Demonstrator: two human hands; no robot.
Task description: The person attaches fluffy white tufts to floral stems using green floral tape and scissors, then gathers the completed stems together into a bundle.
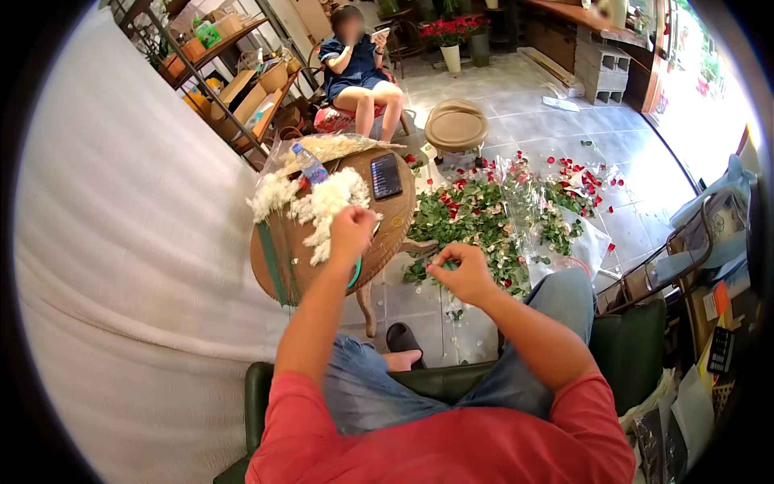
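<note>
My left hand (353,233) is closed above the near right part of a round wooden table (318,281), beside fluffy white dried flowers (339,194). Its fingertips are pinched together, and what they hold is too small to make out. To the right, past the table edge and above the leaves on the floor, my right hand (468,276) is closed with thumb and finger together. Whatever is in it cannot be made out. Below my left wrist a teal curved thing (355,273) shows at the table edge. Dark green strips (272,262) lie along the table's left side.
A phone (385,176) and a water bottle (310,164) are on the table. Leaves and red petals (476,218) cover the floor, with clear plastic wrap (524,210). Beyond stand a tan stool (456,125) and a seated person (359,68). A white curtain (137,266) hangs left.
</note>
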